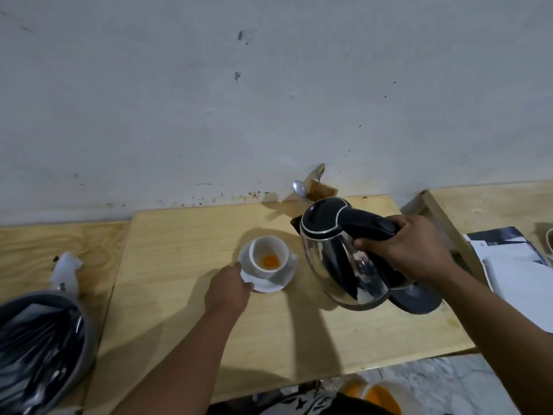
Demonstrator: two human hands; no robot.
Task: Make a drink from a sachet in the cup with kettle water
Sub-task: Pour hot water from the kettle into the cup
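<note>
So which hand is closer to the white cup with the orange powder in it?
Left. The left hand touches the white saucer beneath the white cup; the right hand grips the steel kettle off to the cup's right.

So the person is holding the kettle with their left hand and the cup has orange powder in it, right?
Not quite. The head view shows the right hand gripping the kettle by its black handle. The left hand is holding the edge of the saucer. The rest is correct: the cup has orange powder at the bottom.
</note>
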